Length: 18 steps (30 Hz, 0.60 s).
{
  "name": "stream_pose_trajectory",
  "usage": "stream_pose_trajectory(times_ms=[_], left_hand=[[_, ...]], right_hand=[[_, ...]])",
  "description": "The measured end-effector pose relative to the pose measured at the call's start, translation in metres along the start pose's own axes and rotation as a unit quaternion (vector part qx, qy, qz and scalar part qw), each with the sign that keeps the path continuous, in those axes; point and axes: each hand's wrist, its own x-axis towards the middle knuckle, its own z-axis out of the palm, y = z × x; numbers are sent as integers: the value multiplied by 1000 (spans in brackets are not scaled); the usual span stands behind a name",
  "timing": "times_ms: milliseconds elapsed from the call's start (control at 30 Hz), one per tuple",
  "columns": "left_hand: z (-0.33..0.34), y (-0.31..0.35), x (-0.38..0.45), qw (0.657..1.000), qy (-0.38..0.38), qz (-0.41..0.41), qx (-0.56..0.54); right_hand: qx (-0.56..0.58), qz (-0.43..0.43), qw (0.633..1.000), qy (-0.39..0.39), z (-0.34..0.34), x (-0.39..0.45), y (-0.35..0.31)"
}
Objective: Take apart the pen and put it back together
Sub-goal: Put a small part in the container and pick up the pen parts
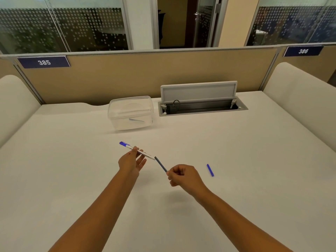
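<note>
Head view looks down over your two bare arms reaching out above a pale desk point(72, 160). Your left hand point(131, 161) holds the pen barrel point(145, 154) up off the desk, thumb and fingertips pinched on its middle — the grip is closed on it. The barrel is white with printing along its side and a blue end point(124, 143) pointing far-left; its open end points near-right.

Your right hand point(181, 176) has its fingers curled together, clamped on the near end of the dark refill point(161, 164). The refill slants up and to the left from that hand, and its far tip sits right at the barrel's open mouth; whether it is just inside or just touching, you cannot tell from this angle. Both pieces are in the air, between your hands, over the middle of the desk.

A small blue cap point(210, 170) lies flat on the desk to the right of your right hand, apart from it.

Farther away, a clear plastic box point(131, 112) stands on the desk with a thin bluish item lying in its bottom. Just to its right is a cable hatch point(201, 99) set in the desk, its lid raised. Behind runs a tan divider point(145, 75) carrying number plates — 385 at left, 386 at right.
</note>
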Motion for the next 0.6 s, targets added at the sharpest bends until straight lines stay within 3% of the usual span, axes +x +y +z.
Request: stream_pose_trajectory(times_ms=[600], left_hand=[[-1, -2, -6, 996, -34, -41, -72]], right_hand=[[-54, -66, 996, 36, -2, -7, -11]])
